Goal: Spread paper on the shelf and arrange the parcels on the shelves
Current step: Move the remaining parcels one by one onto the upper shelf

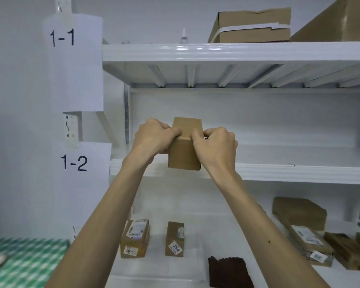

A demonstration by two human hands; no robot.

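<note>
Mid-task: left hand (154, 138) and right hand (216, 146) both grip a small cardboard parcel (184, 154), fingers curled over its top, at the front lip of the middle shelf (279, 173), not yet set down. Can't tell if that white surface is paper. Lower shelf (195, 215) holds several parcels, likely placed. White metal racking, white wall, label 1-2 (74, 163) at left

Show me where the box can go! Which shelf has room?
The middle shelf is bare from the held box to its right end. Below, a gap lies between the two labelled parcels and the parcel pile, where it is crowded. Big boxes fill the top shelf's right side.
</note>
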